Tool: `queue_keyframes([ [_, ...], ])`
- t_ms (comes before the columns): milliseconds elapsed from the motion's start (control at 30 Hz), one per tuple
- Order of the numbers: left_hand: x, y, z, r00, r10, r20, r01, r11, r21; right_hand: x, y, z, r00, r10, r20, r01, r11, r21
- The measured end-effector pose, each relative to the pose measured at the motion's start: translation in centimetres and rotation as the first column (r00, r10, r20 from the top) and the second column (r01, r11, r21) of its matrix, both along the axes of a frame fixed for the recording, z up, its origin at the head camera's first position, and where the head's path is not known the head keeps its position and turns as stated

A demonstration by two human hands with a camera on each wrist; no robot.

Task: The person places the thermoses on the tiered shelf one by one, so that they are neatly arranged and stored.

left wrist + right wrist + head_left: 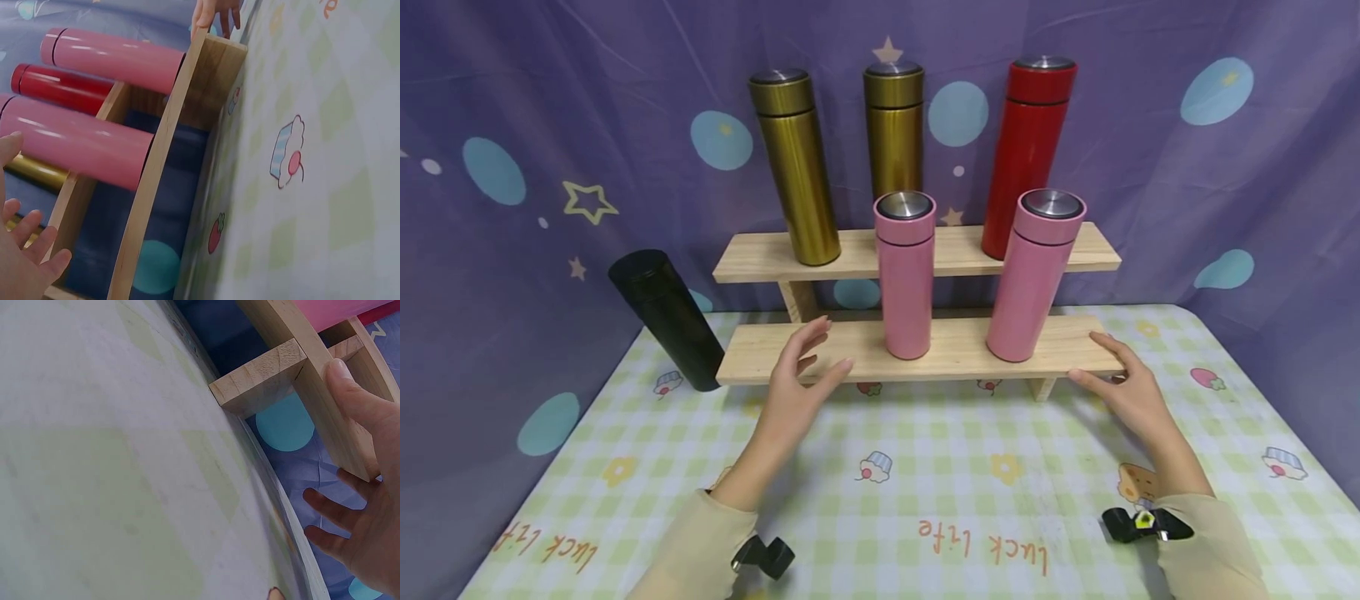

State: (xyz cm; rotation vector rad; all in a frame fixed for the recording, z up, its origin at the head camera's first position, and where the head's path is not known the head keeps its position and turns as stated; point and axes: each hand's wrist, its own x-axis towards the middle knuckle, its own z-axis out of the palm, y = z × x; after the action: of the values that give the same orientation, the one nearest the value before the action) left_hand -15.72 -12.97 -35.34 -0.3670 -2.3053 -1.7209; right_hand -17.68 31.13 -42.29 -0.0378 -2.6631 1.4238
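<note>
A two-tier wooden shelf (958, 365) stands on the table in the head view. My right hand (1131, 396) holds its lower tier at the right end; the right wrist view has the thumb (350, 387) against the board's front edge and the fingers around its end. My left hand (796, 379) is over the lower tier's left part, fingers apart and loosely bent, with nothing in it. Two pink thermos bottles (907, 283) (1030, 287) stand upright on the lower tier. Behind them, on the upper tier, are two gold bottles (797, 179) (895, 133) and a red bottle (1028, 158).
Left of the shelf, a black bottle (670, 321) stands beside the lower tier's end. A green-and-white checked cloth (947, 475) with printed cupcakes and letters covers the table. Close behind the shelf hangs a purple curtain (632, 100) with stars and blue spots.
</note>
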Motion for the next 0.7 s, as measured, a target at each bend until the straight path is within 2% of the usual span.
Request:
queue_keyframes([
  [233,0.3,-1.5,-0.1,0.999,0.026,-0.028,-0.026,1.000,0.000,0.0,0.1,0.1,1.000,-0.002,0.007,0.002,1.000,-0.004],
  [400,0.9,-2.7,-0.4,0.999,0.023,-0.031,-0.024,0.999,-0.040,0.1,0.0,0.2,1.000,-0.005,0.010,0.005,1.000,0.003],
  [700,1.7,-5.1,-0.7,0.993,0.081,-0.083,-0.089,0.992,-0.091,0.0,0.0,0.1,1.000,-0.009,0.005,0.009,1.000,0.004],
])
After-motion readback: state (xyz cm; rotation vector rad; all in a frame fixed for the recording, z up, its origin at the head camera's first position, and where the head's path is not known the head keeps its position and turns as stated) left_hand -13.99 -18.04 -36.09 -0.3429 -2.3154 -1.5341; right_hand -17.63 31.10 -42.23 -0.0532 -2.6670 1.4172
